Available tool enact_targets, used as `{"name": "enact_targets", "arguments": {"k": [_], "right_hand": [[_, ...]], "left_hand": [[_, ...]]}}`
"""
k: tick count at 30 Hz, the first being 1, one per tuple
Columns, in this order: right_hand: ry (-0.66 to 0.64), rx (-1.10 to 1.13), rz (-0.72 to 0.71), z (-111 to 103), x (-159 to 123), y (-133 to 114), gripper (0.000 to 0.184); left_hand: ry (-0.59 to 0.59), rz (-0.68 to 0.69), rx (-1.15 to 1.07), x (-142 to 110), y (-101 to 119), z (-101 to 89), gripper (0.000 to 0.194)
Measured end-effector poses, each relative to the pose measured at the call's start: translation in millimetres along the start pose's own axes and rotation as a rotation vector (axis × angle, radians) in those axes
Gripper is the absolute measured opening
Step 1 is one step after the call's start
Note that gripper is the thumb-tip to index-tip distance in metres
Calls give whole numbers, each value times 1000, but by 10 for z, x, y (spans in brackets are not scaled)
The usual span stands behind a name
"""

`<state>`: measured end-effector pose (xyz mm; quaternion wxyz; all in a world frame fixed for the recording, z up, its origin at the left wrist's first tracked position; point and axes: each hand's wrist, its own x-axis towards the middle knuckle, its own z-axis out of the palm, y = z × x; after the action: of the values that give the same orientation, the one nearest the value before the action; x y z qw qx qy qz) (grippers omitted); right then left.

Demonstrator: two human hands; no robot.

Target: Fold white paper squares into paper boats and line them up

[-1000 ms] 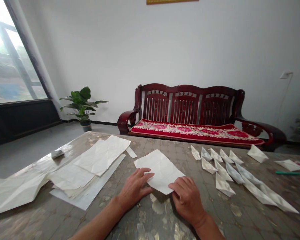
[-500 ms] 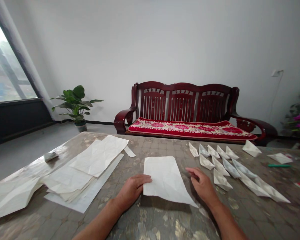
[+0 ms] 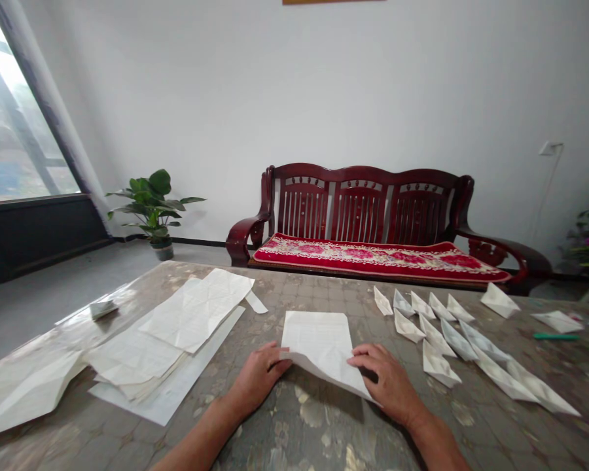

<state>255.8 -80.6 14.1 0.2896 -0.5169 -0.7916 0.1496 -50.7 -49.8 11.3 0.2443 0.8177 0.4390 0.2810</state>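
Note:
A white sheet of paper [image 3: 319, 335] lies on the table in front of me, its near edge lifted and curled toward me. My left hand [image 3: 259, 374] pinches its near left corner between thumb and fingers. At the right side, my right hand [image 3: 389, 383] grips the edge, fingers on top and the near right corner by the palm. To the right stand several folded paper boats [image 3: 439, 363] in loose rows. Left of my hands is a pile of creased white sheets [image 3: 196, 311], with a small paper strip [image 3: 256, 302] beside it.
A patterned table [image 3: 294, 432] spans the foreground. Another folded sheet [image 3: 24, 392] lies at the far left, near a small crumpled item [image 3: 103, 309]. A green pen-like stick [image 3: 554, 336] rests at the right. Beyond the table are a red wooden bench [image 3: 358, 209] and a potted plant [image 3: 157, 206].
My right hand has moved in from beside the sheet and taken hold of its right edge. The near edge is now raised and curled between both hands. The view has shifted slightly.

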Motion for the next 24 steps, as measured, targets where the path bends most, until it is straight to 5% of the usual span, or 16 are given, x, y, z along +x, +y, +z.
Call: {"name": "enact_targets", "arguments": {"k": [14, 24], "right_hand": [[-24, -72, -16, 106, 35, -6, 21], [104, -170, 233, 205, 68, -7, 34]], "left_hand": [[28, -67, -114, 9, -66, 19, 29], [103, -184, 300, 80, -66, 60, 35]]}}
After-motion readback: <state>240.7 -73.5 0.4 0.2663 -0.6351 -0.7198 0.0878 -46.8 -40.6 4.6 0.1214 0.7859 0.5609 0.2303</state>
